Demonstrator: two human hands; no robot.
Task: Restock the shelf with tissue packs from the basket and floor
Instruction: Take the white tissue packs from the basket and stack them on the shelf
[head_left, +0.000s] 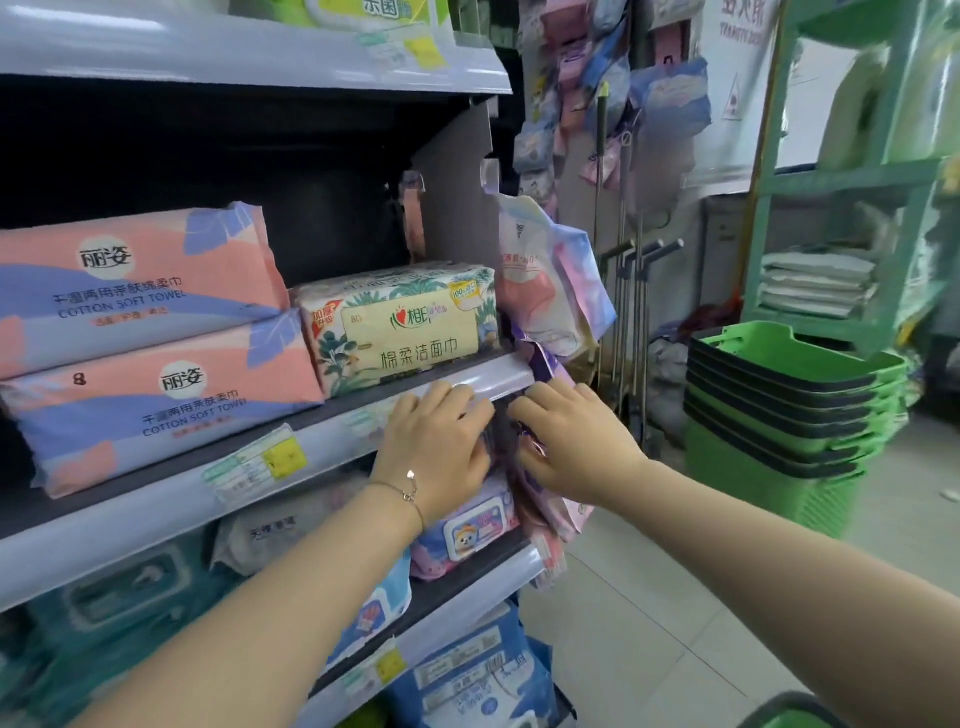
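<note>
1. Just below cream leaf-print pack (400, 327), under the shelf (156, 499) edge it sits on: both hands meet on a dark purple pack (501, 434).
2. L hand (436, 447): fingers nearly straight, laid over the pack's left side, tips touching the shelf edge; grip wide, thumb hidden. Thin bracelet (408, 491) on the wrist.
3. R hand (571, 441): fingers stretched along the pack's right side, pressing; grip wide too.
4. Pink wipes pack (470, 525) w/ lid lies further below, under L hand.
5. Two pink-blue towel packs (140, 291) stacked just left of cream pack.
6. Green baskets (779, 405) stacked on the floor, well apart to its right.
</note>
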